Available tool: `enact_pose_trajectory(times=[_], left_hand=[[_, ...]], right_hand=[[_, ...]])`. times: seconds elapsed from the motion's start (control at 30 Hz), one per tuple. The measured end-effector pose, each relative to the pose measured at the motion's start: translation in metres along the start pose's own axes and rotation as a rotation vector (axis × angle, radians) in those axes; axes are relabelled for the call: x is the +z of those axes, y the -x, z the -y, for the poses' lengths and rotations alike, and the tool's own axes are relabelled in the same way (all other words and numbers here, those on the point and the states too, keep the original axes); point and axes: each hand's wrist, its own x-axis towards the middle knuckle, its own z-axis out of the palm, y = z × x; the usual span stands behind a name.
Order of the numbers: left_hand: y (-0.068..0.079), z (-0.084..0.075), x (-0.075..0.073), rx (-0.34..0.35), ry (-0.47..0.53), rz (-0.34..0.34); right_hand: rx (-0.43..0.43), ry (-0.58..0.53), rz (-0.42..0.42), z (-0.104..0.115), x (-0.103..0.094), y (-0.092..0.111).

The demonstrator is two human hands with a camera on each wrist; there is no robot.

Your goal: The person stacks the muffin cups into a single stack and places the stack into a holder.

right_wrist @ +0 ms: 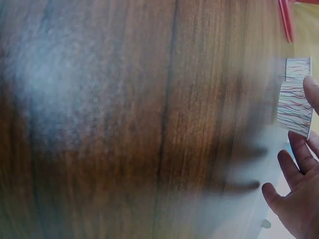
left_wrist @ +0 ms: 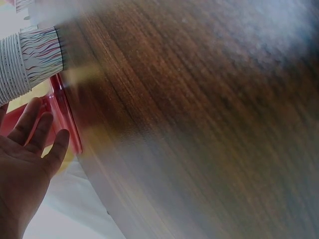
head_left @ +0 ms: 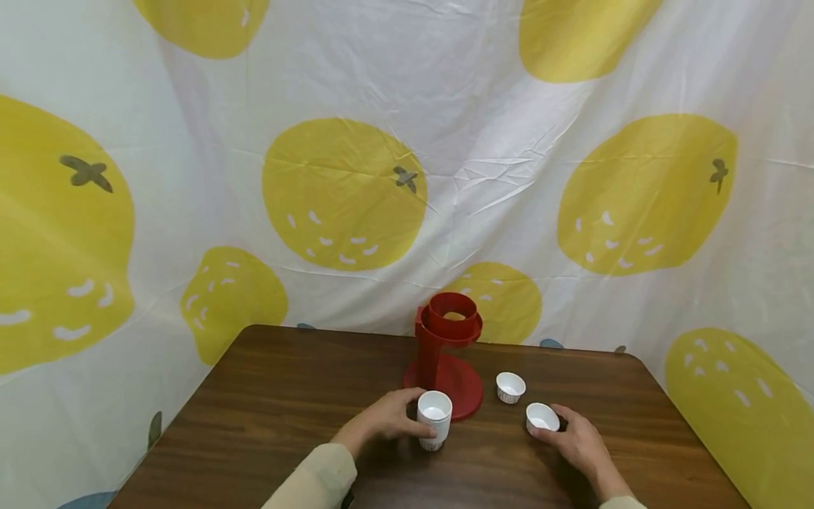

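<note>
My left hand holds a stack of white paper cups between thumb and forefinger, just in front of a red stand with a ring-shaped top. In the left wrist view, the nested rims of the stack show above wavy coloured lines on the lowest cup, and the other fingers are spread. On the right, my right hand pinches a single paper cup at its sides, its mouth facing up. Another paper cup stands upright just behind that one, seen partly past it in the right wrist view.
The brown wooden table has its far edge close to a hanging cloth printed with lemons. The red stand's round base lies between the stack and the single cups.
</note>
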Motion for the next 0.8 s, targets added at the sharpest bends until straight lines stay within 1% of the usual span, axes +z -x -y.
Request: enact_pose_trajectory(times=[0.37, 0.8], left_hand=[[-0.002, 0.002, 0.0, 0.0, -0.015, -0.003], [-0.002, 0.001, 0.001, 0.001, -0.014, -0.004]], right_hand=[[0.013, -0.045, -0.018, 0.008, 0.002, 0.001], [-0.015, -0.084, -0.053, 0.018, 0.007, 0.004]])
